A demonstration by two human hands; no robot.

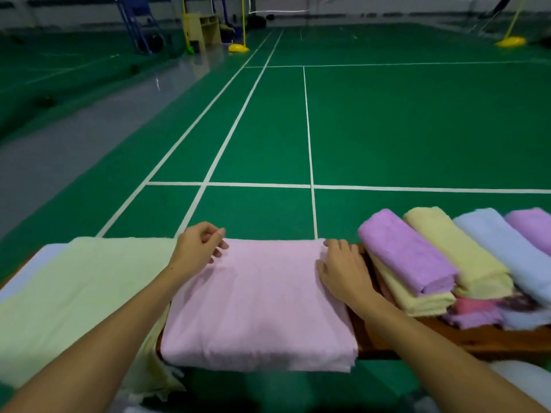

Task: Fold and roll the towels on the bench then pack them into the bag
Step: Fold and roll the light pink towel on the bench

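Towels: unfolded pale green towel point(74, 293) covers bench's left; folded pink towel point(259, 302) lies mid-bench point(447, 338), its near edge overhanging; finished rolls point(447, 257) stacked right. No bag identifiable. Left hand point(198, 244), fingers curled, pinches far-left corner; right hand point(340, 268), fingers fairly straight, presses far-right corner. Probably starting the roll: lift both corners together, tuck tight, keep side edges aligned.

Left hand point(200, 245) fingers curled; right hand point(340, 265) flat, palm down.
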